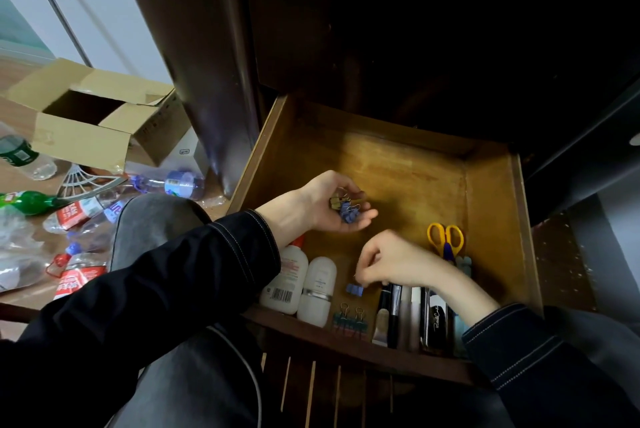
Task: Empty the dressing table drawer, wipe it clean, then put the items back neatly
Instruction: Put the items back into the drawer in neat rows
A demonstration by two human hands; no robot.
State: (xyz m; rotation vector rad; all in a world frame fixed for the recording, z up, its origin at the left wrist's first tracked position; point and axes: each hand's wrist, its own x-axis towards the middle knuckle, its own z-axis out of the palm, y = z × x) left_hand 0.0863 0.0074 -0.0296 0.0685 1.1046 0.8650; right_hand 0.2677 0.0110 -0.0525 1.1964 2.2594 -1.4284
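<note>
Mostly, I see the drawer (398, 164) at frame centre, stocked along its lower edge. My left hand (320, 208) cups loose clips (347, 212); my right hand (394, 261) hovers curled over a blue clip (354, 289), grip unclear. Clips look light, stiff, springy: I'd pinch bodies, not wire loops.

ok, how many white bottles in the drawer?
2. Both lie side by side in the near-left corner of the drawer: barcoded bottle on the left, silver-banded bottle beside it. Others may be hidden under the left sleeve.
</note>
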